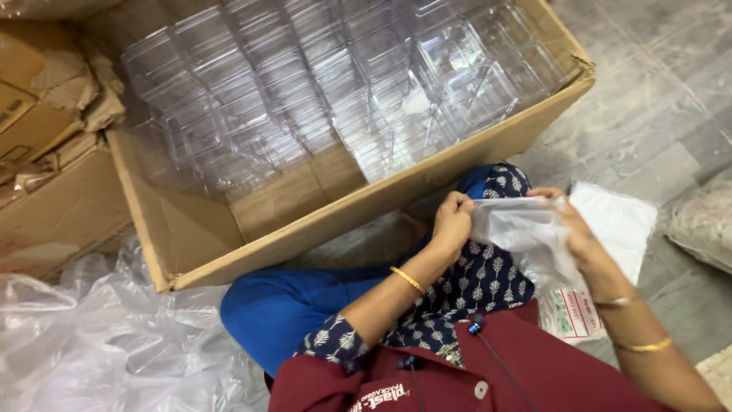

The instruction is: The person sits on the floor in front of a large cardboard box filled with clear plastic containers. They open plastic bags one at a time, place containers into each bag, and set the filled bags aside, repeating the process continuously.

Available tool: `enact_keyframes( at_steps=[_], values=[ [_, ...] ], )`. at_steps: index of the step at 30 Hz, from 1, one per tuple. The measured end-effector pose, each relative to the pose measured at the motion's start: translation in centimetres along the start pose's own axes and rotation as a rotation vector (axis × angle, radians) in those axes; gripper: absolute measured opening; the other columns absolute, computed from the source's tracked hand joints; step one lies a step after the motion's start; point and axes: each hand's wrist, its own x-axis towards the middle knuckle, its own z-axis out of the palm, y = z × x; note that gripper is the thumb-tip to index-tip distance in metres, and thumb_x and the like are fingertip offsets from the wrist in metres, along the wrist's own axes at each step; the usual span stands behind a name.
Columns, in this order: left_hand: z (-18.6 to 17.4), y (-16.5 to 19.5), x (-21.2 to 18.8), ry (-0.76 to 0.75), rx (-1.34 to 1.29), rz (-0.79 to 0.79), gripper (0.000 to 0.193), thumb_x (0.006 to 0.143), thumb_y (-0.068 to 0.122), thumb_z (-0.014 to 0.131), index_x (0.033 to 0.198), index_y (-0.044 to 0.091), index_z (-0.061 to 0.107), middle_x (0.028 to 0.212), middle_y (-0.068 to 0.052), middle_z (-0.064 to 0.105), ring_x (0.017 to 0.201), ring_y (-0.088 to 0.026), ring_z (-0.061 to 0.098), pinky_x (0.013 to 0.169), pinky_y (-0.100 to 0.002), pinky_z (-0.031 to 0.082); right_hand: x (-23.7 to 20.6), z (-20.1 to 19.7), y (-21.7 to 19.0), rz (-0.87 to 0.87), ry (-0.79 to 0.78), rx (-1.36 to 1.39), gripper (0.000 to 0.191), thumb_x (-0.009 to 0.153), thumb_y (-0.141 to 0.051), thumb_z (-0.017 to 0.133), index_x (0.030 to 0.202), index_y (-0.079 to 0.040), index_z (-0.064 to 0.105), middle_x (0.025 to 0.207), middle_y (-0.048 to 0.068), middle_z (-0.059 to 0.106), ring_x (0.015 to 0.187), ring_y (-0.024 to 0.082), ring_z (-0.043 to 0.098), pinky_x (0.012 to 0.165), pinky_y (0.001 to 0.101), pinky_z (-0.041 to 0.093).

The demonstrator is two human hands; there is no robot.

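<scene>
Both hands, left (451, 220) and right (576, 229), grip a clear plastic bag (526, 236) beside the cardboard box (320, 221).

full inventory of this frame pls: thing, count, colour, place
cardboard box: 1, brown, open, centre of the floor
clear plastic containers: many, count unclear, transparent, stacked in rows inside the box
thin plastic bag: 1, translucent white, held between both hands
white printed pouch: 1, white with red print, under the right forearm, on the lap and floor
flattened cartons: several, brown, far left
loose plastic sheeting: 1 heap, clear, bottom left
bagged bundle: 1, pale, right edge, contents unclear
floor: grey tile
left hand: gold bangle on the wrist, pinching the bag's edge
right hand: bangles on the wrist, gripping the bag
</scene>
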Motion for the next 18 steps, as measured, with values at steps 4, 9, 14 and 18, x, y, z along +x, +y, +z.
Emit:
enact_keyframes(
  at_steps=[4,9,14,18],
  values=[
    [-1.8,-1.4,0.3,-0.023,0.242,0.263,0.014,0.104,0.018,0.059,0.1,0.005,0.064,0.088,-0.002,0.066,0.083,-0.012,0.061,0.078,-0.033,0.051,1.9,0.4,2.4,-0.231,-0.047,-0.101,0.023,0.107,-0.026,0.049,0.114,-0.007,0.062,0.1,0.002,0.064,0.086,0.012,0.061,0.076,0.0257,0.053],
    [-6.1,4.0,-3.1,-0.678,-0.127,-0.139,0.031,0.107,0.03,0.062,0.12,0.006,0.075,0.094,-0.003,0.067,0.075,-0.015,0.054,0.069,-0.034,0.043,-1.8,6.3,-0.2,-0.485,-0.031,-0.686,0.025,0.106,-0.022,0.054,0.096,-0.003,0.066,0.076,0.0,0.063,0.07,0.008,0.055,0.062,0.0258,0.046],
    [-9.1,8.6,-7.3,-0.686,0.026,0.034,0.029,0.106,0.03,0.068,0.105,0.003,0.079,0.094,-0.003,0.073,0.086,-0.007,0.065,0.074,-0.026,0.055,-2.7,14.7,-4.7,-0.627,-0.233,-0.709,0.015,0.1,-0.016,0.065,0.095,-0.003,0.066,0.076,0.0,0.062,0.071,0.008,0.054,0.063,0.0261,0.045],
    [-22.5,11.1,-9.5,-0.089,0.434,-0.045,0.031,0.1,0.031,0.064,0.099,0.007,0.084,0.064,-0.006,0.064,0.055,-0.011,0.054,0.048,-0.031,0.043,-1.6,16.4,-9.5,-0.698,-0.371,-0.514,0.016,0.092,-0.009,0.072,0.105,-0.004,0.064,0.092,0.001,0.067,0.084,0.009,0.064,0.074,0.0249,0.052]
  ],
)
